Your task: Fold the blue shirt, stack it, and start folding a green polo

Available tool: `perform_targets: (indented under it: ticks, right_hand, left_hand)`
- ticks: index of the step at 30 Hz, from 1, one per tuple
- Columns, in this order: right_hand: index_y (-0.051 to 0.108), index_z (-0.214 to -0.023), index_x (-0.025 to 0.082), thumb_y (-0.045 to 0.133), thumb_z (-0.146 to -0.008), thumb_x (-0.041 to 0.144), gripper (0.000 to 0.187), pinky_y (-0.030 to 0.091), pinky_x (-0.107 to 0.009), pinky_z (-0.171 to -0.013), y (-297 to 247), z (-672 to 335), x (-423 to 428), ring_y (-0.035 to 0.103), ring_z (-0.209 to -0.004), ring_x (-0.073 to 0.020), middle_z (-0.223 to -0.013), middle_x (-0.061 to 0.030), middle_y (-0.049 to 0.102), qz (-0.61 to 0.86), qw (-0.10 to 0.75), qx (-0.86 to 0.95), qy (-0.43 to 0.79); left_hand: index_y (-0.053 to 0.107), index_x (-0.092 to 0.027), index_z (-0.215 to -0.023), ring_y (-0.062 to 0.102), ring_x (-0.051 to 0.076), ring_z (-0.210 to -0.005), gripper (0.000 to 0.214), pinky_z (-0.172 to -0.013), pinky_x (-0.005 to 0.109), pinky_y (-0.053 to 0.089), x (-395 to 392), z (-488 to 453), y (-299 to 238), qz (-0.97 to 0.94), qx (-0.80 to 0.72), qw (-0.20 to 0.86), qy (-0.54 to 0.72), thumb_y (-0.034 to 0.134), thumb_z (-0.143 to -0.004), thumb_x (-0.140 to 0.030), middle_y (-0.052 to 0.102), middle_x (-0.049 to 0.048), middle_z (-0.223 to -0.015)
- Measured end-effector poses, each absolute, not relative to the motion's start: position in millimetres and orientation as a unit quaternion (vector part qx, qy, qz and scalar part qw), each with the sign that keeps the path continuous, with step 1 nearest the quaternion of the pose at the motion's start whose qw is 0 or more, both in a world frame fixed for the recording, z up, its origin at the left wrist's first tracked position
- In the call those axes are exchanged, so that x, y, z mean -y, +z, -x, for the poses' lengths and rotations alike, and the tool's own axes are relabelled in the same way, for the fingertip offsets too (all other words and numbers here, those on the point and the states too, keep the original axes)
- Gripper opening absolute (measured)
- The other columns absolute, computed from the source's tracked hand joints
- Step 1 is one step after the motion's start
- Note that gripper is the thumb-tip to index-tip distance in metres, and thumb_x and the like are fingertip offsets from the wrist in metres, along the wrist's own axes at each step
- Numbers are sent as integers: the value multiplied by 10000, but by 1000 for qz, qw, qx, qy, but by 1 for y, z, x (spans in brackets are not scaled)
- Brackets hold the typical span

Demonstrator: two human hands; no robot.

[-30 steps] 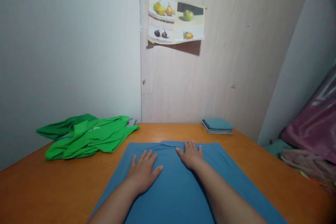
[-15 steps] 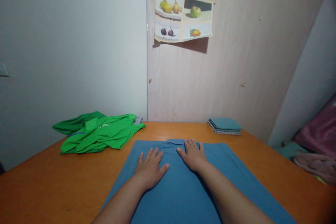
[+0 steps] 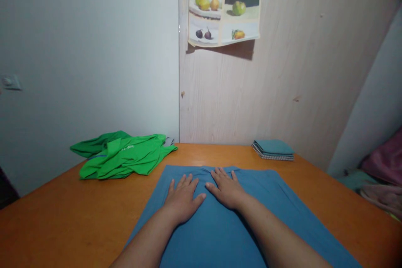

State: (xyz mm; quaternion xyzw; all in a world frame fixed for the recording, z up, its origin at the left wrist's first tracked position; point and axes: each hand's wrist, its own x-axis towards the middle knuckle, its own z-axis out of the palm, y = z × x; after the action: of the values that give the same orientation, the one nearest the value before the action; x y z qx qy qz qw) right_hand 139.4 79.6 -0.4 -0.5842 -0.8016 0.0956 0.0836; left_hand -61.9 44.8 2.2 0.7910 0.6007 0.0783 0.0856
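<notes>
A blue garment (image 3: 216, 234) lies spread flat in front of me, running out of view at the bottom. Its far edge is straight, with a small rumpled fold near the middle. My left hand (image 3: 184, 201) rests palm down on its left half, fingers spread. My right hand (image 3: 226, 189) also presses flat on it, fingertips close to the far edge by the fold. The thumbs point toward each other without touching, and neither hand grasps anything.
A crumpled green shirt (image 3: 132, 157) lies at the back left of the orange table (image 3: 56, 222). Folded cloths (image 3: 273, 147) are stacked at the back right. Behind stands a wall with a fruit picture (image 3: 224, 16). Pink fabric (image 3: 385, 155) shows at the far right.
My right hand has slid a little left across the garment, and the dark gap at its far edge has narrowed into a crease. The left hand stays flat. The view has shifted slightly.
</notes>
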Motion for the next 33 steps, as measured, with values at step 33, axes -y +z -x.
perform_targets:
  ticks: [33]
  right_hand:
    - [240, -1575, 124, 164, -940, 730, 881, 54, -505, -1211, 8, -172, -41, 52, -1527, -303, -1647, -145, 151, 644, 114, 745, 131]
  left_hand:
    - [401, -205, -1521, 212, 338, -1499, 794, -1179, 631, 121, -61, 66, -6, -770, -634, 32, 65, 308, -902, -694, 278, 110, -1615]
